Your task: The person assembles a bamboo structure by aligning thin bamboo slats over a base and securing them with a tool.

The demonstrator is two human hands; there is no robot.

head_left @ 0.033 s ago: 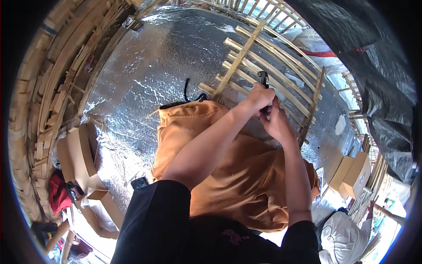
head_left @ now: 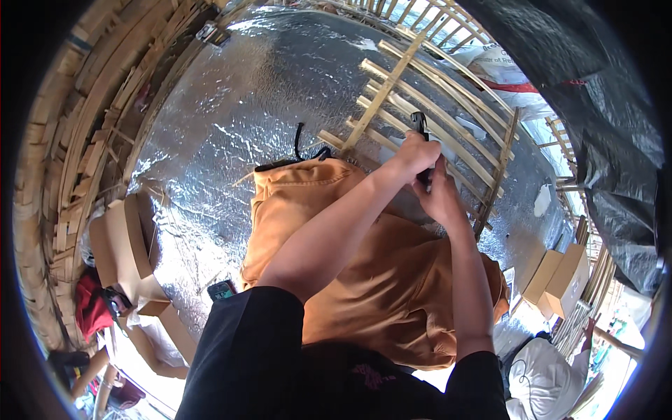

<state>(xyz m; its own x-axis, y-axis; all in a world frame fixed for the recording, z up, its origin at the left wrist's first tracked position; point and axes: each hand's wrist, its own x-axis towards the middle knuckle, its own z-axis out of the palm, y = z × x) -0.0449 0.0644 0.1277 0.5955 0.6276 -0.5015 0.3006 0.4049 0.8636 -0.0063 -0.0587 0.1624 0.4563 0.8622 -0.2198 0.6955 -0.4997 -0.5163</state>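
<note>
A frame of bamboo slats (head_left: 448, 98) lies on a silvery foil sheet (head_left: 252, 105) in front of me. Both my hands meet over its near side. My left hand (head_left: 413, 157) is closed around a small black tool (head_left: 420, 124) whose tip points up over the slats. My right hand (head_left: 442, 199) sits just below it, fingers wrapped on the lower part of the same tool. My legs in orange cloth (head_left: 378, 280) fill the space under my forearms. How the tool's tip touches the slats is hidden.
Stacked bamboo strips (head_left: 70, 140) curve along the left. Open cardboard boxes (head_left: 119, 245) lie at left, closed ones (head_left: 560, 280) at right. A phone (head_left: 222, 289) rests by my knee. A black tarp (head_left: 616, 140) hangs right, with a white sack (head_left: 546, 378) below it. Another person's arm (head_left: 84, 378) shows at lower left.
</note>
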